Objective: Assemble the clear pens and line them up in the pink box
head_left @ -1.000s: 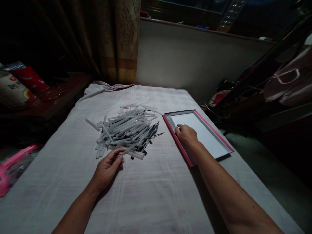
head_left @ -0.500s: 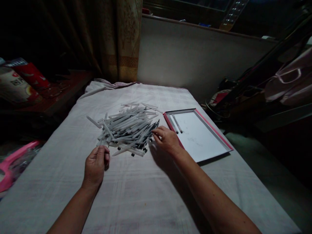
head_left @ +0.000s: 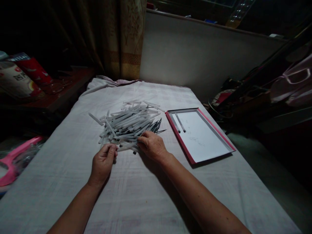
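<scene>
A loose heap of clear pen barrels lies mid-table, mixed with dark refills and small black plugs. At its near left edge, my left hand is closed in a pinch, its fingertips beside a barrel end; what it grips is unclear. My right hand reaches over the heap's near right side, thumb and fingers pressed together, with whatever is between them hidden. One small black plug sits on the cloth between the hands. To the right, a shallow red-edged white tray holds two pens side by side along its left wall.
A pale checked cloth covers the table. On a side table at left stand a red container and a white printed tub. A pink plastic object lies below at left. Behind are a curtain and a wall.
My right hand has moved left, from the heap's right edge over its near side. My left hand has shifted slightly right, closer to it. The tray's two pens stay put.
</scene>
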Demonstrator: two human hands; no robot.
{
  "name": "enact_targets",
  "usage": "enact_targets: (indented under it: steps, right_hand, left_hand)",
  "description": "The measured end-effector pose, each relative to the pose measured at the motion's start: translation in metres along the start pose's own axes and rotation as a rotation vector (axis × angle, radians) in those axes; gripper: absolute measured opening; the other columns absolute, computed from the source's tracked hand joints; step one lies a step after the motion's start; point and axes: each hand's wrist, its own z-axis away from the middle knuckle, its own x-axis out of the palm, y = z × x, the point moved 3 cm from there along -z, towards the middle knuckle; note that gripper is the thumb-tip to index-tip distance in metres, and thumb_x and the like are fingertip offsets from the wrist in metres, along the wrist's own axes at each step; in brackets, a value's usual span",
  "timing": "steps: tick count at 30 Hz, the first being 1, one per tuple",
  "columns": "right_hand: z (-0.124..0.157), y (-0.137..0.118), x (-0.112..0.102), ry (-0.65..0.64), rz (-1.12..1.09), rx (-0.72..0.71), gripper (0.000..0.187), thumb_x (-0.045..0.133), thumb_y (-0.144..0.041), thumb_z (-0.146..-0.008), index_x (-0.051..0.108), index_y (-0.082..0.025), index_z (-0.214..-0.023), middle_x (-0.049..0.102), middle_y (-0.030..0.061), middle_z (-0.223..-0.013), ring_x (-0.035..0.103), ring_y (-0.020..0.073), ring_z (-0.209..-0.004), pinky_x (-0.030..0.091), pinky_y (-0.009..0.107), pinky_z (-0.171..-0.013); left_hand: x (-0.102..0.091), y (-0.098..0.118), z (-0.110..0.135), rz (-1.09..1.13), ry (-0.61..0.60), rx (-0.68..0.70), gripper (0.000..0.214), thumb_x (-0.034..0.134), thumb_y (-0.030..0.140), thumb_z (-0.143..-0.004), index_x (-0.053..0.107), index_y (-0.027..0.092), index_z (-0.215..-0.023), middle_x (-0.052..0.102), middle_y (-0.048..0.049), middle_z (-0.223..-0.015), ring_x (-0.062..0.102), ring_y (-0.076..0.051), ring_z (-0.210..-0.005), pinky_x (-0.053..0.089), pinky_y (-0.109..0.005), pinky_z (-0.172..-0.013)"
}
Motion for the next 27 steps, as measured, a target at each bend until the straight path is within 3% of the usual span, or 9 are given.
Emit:
enact_targets:
  steps: [4,8,12,17,19,24,27]
  right_hand:
    - [0.004,-0.001,0.001,0.115,-0.129,-0.031,0.013,0.064,-0.023,-0.09,0.076,-0.021,-0.095,0.071,0.0078,-0.1,0.064,0.0198,-0.091,0.049,0.028,-0.076]
    - [0.018,0.002,-0.002,0.309,-0.43,-0.05,0.011,0.063,-0.02,-0.087,0.072,-0.019,-0.093,0.07,0.0073,-0.094,0.064,0.0188,-0.088,0.051,0.03,-0.08]
    - [0.035,0.003,0.002,0.378,-0.698,0.004,0.009,0.06,-0.02,-0.087,0.069,-0.02,-0.088,0.067,0.0038,-0.083,0.062,0.0165,-0.078,0.051,0.027,-0.072]
    - [0.044,0.0,0.009,0.337,-0.787,0.009,0.01,0.061,-0.024,-0.088,0.07,-0.02,-0.088,0.069,0.0042,-0.084,0.063,0.0167,-0.079,0.051,0.028,-0.073]
    - [0.043,0.004,0.009,0.33,-0.777,0.013,0.013,0.059,-0.025,-0.089,0.072,-0.02,-0.089,0.07,0.0049,-0.085,0.064,0.0172,-0.08,0.052,0.029,-0.075]
    - [0.032,0.038,-0.001,0.354,-0.508,0.182,0.02,0.056,-0.021,-0.09,0.074,-0.021,-0.098,0.072,0.0068,-0.095,0.067,0.0193,-0.089,0.053,0.031,-0.083]
    - [0.023,0.054,-0.008,0.248,-0.212,0.328,0.027,0.057,-0.015,-0.088,0.074,-0.023,-0.107,0.07,0.0083,-0.107,0.066,0.0213,-0.095,0.052,0.032,-0.084]
  left_hand:
    - [0.002,0.01,0.003,-0.362,0.033,0.378,0.022,0.056,0.039,-0.092,0.069,0.022,-0.094,0.072,-0.0045,-0.09,0.067,-0.02,-0.085,0.053,-0.032,-0.082]
    - [0.005,0.017,0.009,-0.59,0.047,0.615,0.024,0.053,0.033,-0.097,0.069,0.022,-0.111,0.071,-0.0083,-0.101,0.064,-0.023,-0.094,0.049,-0.037,-0.087]
    - [0.009,0.021,0.015,-0.748,0.042,0.674,0.027,0.055,0.035,-0.097,0.069,0.024,-0.118,0.07,-0.0108,-0.108,0.062,-0.027,-0.098,0.044,-0.042,-0.086]
    - [0.02,0.023,0.022,-0.697,-0.177,0.747,0.024,0.049,0.032,-0.1,0.069,0.022,-0.108,0.075,-0.0061,-0.099,0.065,-0.024,-0.095,0.038,-0.044,-0.095]
    - [0.022,0.021,0.022,-0.674,-0.203,0.738,0.023,0.047,0.03,-0.101,0.069,0.021,-0.104,0.076,-0.0046,-0.094,0.067,-0.022,-0.089,0.038,-0.044,-0.095]
    - [0.018,0.014,0.018,-0.619,-0.137,0.692,0.027,0.047,0.035,-0.101,0.068,0.02,-0.102,0.076,-0.0069,-0.089,0.068,-0.023,-0.083,0.046,-0.039,-0.083]
    - [0.017,0.012,0.016,-0.596,-0.104,0.674,0.028,0.046,0.038,-0.101,0.069,0.02,-0.102,0.076,-0.0073,-0.09,0.069,-0.023,-0.082,0.049,-0.038,-0.079]
